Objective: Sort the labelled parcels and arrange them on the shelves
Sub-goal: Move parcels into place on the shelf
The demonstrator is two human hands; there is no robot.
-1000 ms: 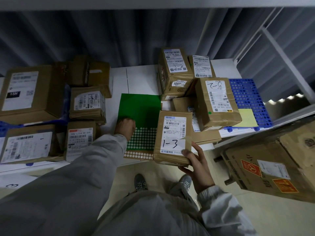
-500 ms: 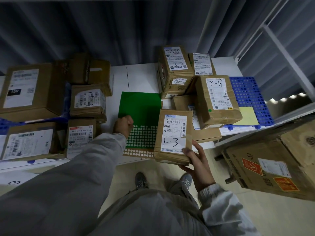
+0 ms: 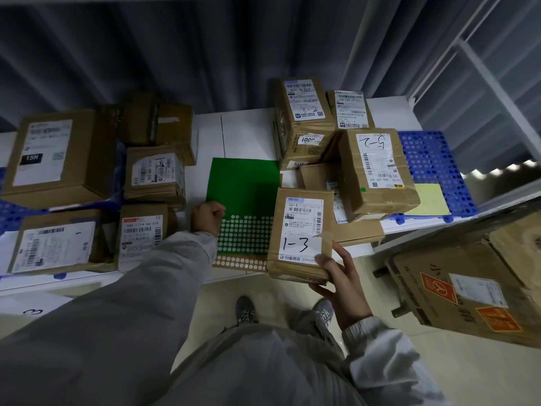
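My right hand (image 3: 344, 284) grips a brown parcel (image 3: 300, 234) by its lower right corner. Its white label reads "1-3", and it hangs over the shelf's front edge. My left hand (image 3: 207, 217) lies with curled fingers on the left edge of a green sticker sheet (image 3: 244, 183) and pinches at it. What is between the fingers is hidden. The sheet lies flat on the white shelf (image 3: 243, 133). More labelled parcels lie on both sides of it: one marked "2-5" (image 3: 377, 171) on the right, one marked "1" (image 3: 55, 241) at the front left.
Stacked brown parcels (image 3: 304, 118) fill the right back of the shelf, over a blue perforated tray (image 3: 433, 159) and a yellow sheet (image 3: 430, 200). A large box (image 3: 58, 153) sits at the left. A big carton (image 3: 474, 276) stands on the floor at the right.
Both hands have stayed almost still. The left hand has shifted slightly on the sticker sheet, and the view has moved a little.
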